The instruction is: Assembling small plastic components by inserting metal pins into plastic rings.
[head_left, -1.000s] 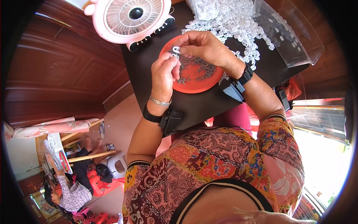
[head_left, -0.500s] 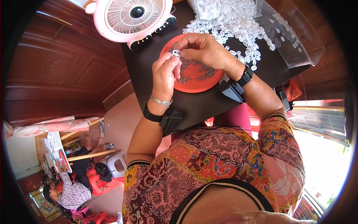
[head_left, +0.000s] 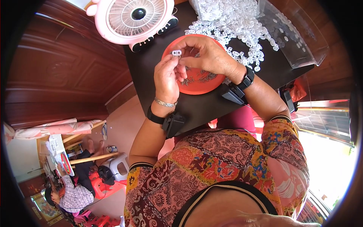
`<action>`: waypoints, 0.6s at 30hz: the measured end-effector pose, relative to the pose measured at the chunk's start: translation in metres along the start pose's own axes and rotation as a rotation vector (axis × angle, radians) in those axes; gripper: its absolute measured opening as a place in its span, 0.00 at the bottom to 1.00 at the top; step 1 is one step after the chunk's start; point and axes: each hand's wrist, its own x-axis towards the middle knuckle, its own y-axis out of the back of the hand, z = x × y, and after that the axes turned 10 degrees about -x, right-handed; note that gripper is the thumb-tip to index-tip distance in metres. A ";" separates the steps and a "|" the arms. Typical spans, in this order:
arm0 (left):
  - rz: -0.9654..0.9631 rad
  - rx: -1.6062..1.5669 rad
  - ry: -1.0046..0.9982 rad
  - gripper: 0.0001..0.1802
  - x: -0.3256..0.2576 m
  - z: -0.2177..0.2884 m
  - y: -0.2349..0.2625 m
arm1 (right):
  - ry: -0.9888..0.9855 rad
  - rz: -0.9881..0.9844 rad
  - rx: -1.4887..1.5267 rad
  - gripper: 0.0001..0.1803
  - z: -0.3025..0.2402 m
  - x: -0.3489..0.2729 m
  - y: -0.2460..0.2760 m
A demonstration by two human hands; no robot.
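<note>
My left hand (head_left: 167, 77) pinches a small white plastic piece (head_left: 176, 53) between thumb and fingers, held above the red round dish (head_left: 196, 85). My right hand (head_left: 206, 56) curls over the same piece from the right, its fingertips touching it. The dish holds several small dark metal parts (head_left: 200, 77). It lies on a black table (head_left: 196, 108). A heap of small white plastic pieces (head_left: 234, 22) is spread on the table just beyond my right hand. Both wrists wear black bands with black devices.
A pink desk fan (head_left: 132, 19) stands at the table's far left. A clear plastic bag (head_left: 295, 34) with more white pieces lies at the far right. Dark wooden panelling fills the left. Another person (head_left: 72, 193) sits on the floor at lower left beside a white stool (head_left: 113, 166).
Both hands have stayed over the red dish, with only slight shifts of the fingers around the white piece.
</note>
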 end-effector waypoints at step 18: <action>0.005 0.124 -0.074 0.14 0.003 -0.002 0.004 | 0.170 0.004 -0.308 0.19 -0.007 -0.002 0.002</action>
